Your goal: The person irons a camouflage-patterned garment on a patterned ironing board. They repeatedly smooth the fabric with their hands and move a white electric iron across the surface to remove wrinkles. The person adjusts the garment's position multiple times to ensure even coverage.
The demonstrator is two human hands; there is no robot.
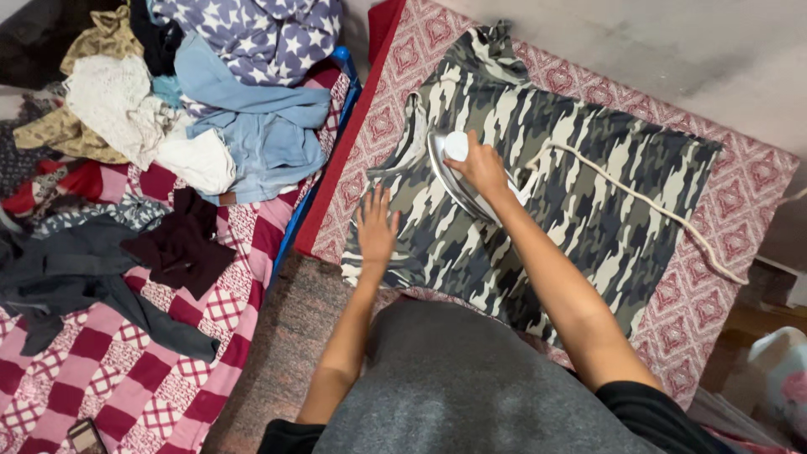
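- Shirt [580,193], camouflage-patterned, lies spread flat on a red patterned cloth [740,210].
- Right hand [481,168] is closed round the iron [450,164], which presses the shirt near its sleeve; pressing appears underway.
- Left hand [376,229], fingers spread, flattens the fabric just beside the iron.
- Cord [639,202] trails across the shirt; the next stroke would need it kept aside.

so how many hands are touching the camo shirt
2. The left hand lies flat on the camo shirt near its lower left edge; the right hand holds the iron on its middle.
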